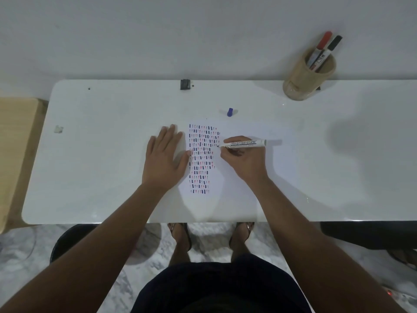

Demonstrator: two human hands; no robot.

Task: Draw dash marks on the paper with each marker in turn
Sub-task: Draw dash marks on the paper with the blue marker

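A white sheet of paper (252,159) lies on the white table (94,154), its left part filled with columns of blue and red dash marks (202,158). My right hand (244,160) grips a white-barrelled marker (244,143), uncapped, lying nearly level with its tip touching the paper at the right edge of the marks. My left hand (163,157) rests flat, fingers spread, on the paper's left edge. The marker's blue cap (230,112) stands on the table just beyond the paper.
A tan round holder (306,77) at the back right holds a red-capped marker (322,45) and a black-capped marker (334,44). A small black clip (185,84) sits on the table's far edge. A wooden surface (15,141) adjoins the left. My feet show under the near edge.
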